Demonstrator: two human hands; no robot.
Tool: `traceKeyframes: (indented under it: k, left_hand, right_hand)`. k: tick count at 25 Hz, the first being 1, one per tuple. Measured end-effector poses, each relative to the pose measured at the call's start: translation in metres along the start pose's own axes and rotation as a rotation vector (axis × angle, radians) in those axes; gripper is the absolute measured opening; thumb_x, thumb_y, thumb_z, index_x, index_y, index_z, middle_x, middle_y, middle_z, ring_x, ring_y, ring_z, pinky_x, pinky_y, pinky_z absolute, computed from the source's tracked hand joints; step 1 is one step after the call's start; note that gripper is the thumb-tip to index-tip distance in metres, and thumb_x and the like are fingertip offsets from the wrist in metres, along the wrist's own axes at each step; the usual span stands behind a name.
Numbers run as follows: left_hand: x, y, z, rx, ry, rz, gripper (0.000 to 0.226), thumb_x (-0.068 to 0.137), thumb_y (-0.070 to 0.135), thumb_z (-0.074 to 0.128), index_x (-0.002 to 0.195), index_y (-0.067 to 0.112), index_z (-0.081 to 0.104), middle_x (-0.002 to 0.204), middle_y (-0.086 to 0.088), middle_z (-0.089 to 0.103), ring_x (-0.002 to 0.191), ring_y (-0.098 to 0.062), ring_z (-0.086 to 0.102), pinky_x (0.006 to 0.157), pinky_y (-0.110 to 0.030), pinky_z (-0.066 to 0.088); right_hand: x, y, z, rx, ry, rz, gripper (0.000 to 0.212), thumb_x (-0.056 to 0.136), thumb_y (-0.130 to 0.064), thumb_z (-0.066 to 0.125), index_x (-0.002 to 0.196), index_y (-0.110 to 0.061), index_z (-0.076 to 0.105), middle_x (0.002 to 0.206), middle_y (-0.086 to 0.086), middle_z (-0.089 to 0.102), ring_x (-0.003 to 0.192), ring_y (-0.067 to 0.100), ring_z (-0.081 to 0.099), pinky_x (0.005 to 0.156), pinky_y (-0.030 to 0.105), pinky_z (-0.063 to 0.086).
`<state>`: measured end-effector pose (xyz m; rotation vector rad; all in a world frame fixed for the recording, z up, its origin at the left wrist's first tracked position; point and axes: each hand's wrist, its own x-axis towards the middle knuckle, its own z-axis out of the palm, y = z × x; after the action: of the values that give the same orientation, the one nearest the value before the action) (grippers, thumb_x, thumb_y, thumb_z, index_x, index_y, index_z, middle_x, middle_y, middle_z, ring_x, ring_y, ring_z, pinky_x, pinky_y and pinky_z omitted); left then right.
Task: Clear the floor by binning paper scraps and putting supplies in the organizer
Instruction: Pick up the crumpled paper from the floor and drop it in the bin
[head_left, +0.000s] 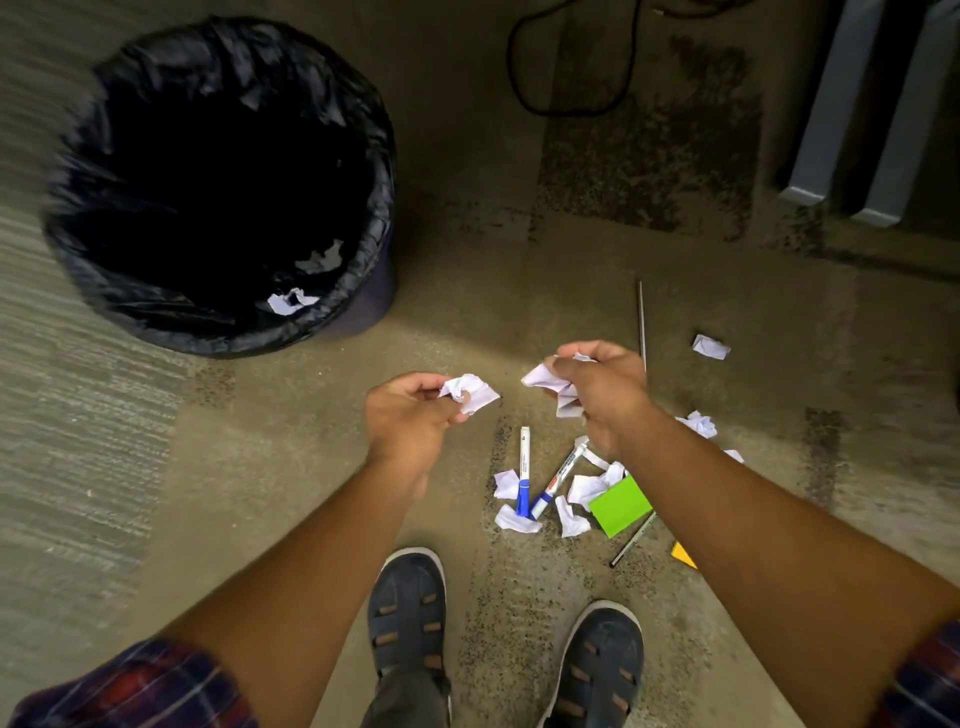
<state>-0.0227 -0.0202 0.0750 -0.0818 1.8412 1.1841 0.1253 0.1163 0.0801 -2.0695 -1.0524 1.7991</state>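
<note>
My left hand (410, 415) grips a crumpled white paper scrap (470, 392) above the carpet. My right hand (602, 395) is closed on other white paper scraps (545, 376). Below the hands lie two white markers with blue caps (524, 470) (558, 475), several more paper scraps (517, 519), a green sticky pad (621, 504), a thin pen (631, 540) and a yellow pad corner (683, 555). A bin with a black liner (218, 182) stands at the upper left with a few scraps inside. No organizer is in view.
A lone scrap (710, 346) and a thin metal rod (642, 322) lie to the right. A black cable (571, 57) loops at the top; grey furniture legs (852, 119) stand at the top right. My two shoes (408, 613) are at the bottom.
</note>
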Motion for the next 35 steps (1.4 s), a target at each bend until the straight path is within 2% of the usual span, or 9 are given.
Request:
traceKeyframes:
  k: [2, 7, 13, 16, 21, 24, 27, 31, 35]
  left_hand:
    - [-0.012, 0.024, -0.007, -0.067, 0.023, 0.000, 0.022, 0.078, -0.009, 0.083, 0.085, 0.010, 0.074, 0.074, -0.005, 0.073, 0.053, -0.010, 0.067, 0.053, -0.015, 0.053]
    - [-0.041, 0.085, -0.038, -0.170, 0.032, 0.052, 0.024, 0.077, -0.009, 0.082, 0.086, 0.013, 0.079, 0.070, 0.000, 0.074, 0.057, -0.007, 0.065, 0.057, -0.015, 0.053]
    - [-0.053, 0.148, -0.094, -0.307, 0.147, 0.083, 0.017, 0.080, 0.000, 0.085, 0.087, 0.015, 0.082, 0.084, -0.011, 0.078, 0.074, -0.020, 0.071, 0.078, -0.034, 0.062]
    - [-0.035, 0.169, -0.116, -0.356, 0.253, 0.090, 0.019, 0.083, -0.005, 0.080, 0.083, 0.014, 0.080, 0.082, -0.007, 0.079, 0.076, -0.021, 0.074, 0.077, -0.031, 0.064]
    - [0.000, 0.187, -0.142, -0.351, 0.334, 0.029, 0.024, 0.086, -0.013, 0.073, 0.105, 0.001, 0.073, 0.095, -0.013, 0.077, 0.078, -0.017, 0.078, 0.071, -0.025, 0.065]
    - [0.008, 0.188, -0.156, -0.295, 0.320, -0.006, 0.033, 0.086, -0.014, 0.071, 0.114, 0.003, 0.069, 0.111, -0.019, 0.074, 0.096, -0.028, 0.078, 0.077, -0.037, 0.068]
    - [0.009, 0.187, -0.161, -0.244, 0.303, -0.023, 0.042, 0.087, -0.014, 0.070, 0.124, 0.005, 0.067, 0.119, -0.019, 0.071, 0.100, -0.028, 0.077, 0.087, -0.042, 0.066]
    - [0.002, 0.186, -0.150, -0.197, 0.311, 0.021, 0.037, 0.090, -0.004, 0.071, 0.125, 0.010, 0.069, 0.122, -0.015, 0.072, 0.106, -0.024, 0.075, 0.092, -0.039, 0.064]
    - [-0.018, 0.180, -0.126, -0.158, 0.283, 0.090, 0.031, 0.092, 0.011, 0.071, 0.123, 0.017, 0.070, 0.114, -0.004, 0.077, 0.101, -0.018, 0.078, 0.083, -0.035, 0.066]
  right_hand:
    - [-0.024, -0.021, 0.013, 0.108, -0.035, 0.024, 0.015, 0.083, -0.005, 0.080, 0.089, -0.016, 0.071, 0.084, 0.013, 0.073, 0.066, 0.024, 0.070, 0.043, 0.026, 0.052]
    - [-0.087, -0.077, 0.051, 0.227, -0.131, 0.022, 0.015, 0.085, -0.004, 0.078, 0.097, -0.011, 0.071, 0.079, 0.010, 0.074, 0.066, 0.021, 0.072, 0.057, 0.031, 0.056]
    - [-0.147, -0.139, 0.121, 0.187, -0.240, -0.030, 0.014, 0.087, -0.003, 0.075, 0.100, -0.009, 0.070, 0.084, 0.016, 0.076, 0.056, 0.018, 0.069, 0.042, 0.025, 0.050]
    - [-0.148, -0.161, 0.167, 0.206, -0.240, -0.033, 0.015, 0.088, 0.000, 0.070, 0.099, -0.008, 0.063, 0.097, 0.030, 0.075, 0.057, 0.025, 0.064, 0.038, 0.022, 0.042]
    - [-0.140, -0.164, 0.209, 0.197, -0.226, 0.006, 0.008, 0.091, -0.008, 0.070, 0.096, -0.008, 0.065, 0.083, 0.010, 0.065, 0.070, 0.021, 0.064, 0.061, 0.034, 0.057]
    - [-0.135, -0.164, 0.208, 0.168, -0.238, 0.025, 0.033, 0.094, -0.013, 0.070, 0.124, -0.005, 0.061, 0.105, 0.020, 0.062, 0.097, 0.025, 0.066, 0.085, 0.040, 0.063]
    - [-0.132, -0.168, 0.196, 0.211, -0.239, 0.031, 0.036, 0.095, -0.014, 0.070, 0.128, -0.009, 0.057, 0.098, 0.004, 0.055, 0.095, 0.024, 0.062, 0.096, 0.044, 0.060]
    - [-0.129, -0.169, 0.162, 0.265, -0.273, 0.009, 0.029, 0.096, -0.016, 0.069, 0.122, -0.010, 0.059, 0.107, 0.006, 0.059, 0.111, 0.033, 0.065, 0.090, 0.043, 0.062]
    - [-0.129, -0.159, 0.114, 0.294, -0.280, -0.033, 0.006, 0.098, -0.017, 0.064, 0.104, -0.014, 0.064, 0.110, 0.010, 0.066, 0.100, 0.031, 0.071, 0.082, 0.041, 0.062]
